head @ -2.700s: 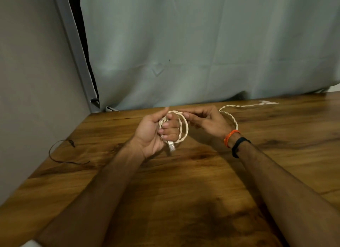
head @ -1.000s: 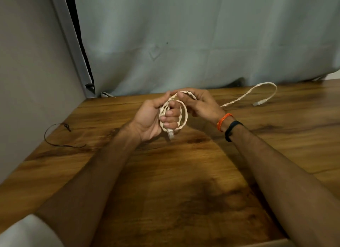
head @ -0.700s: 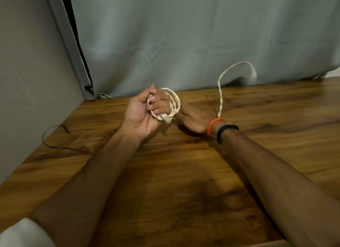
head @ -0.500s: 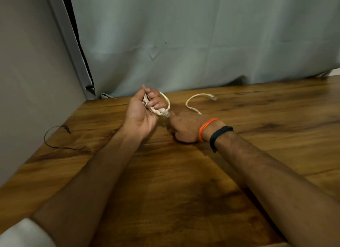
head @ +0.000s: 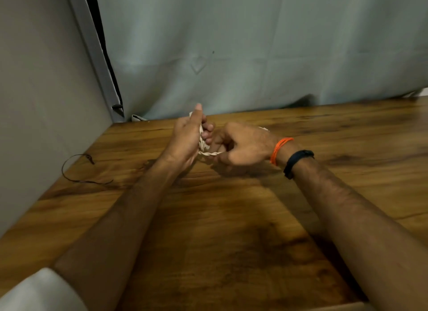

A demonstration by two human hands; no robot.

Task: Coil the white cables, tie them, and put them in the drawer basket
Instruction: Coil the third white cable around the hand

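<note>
At frame centre we clutch the white cable (head: 205,148), mostly coiled, in our left hand (head: 187,139); our right hand (head: 240,146) pinches its tail. Tying seems underway; no drawer basket shows.
</note>
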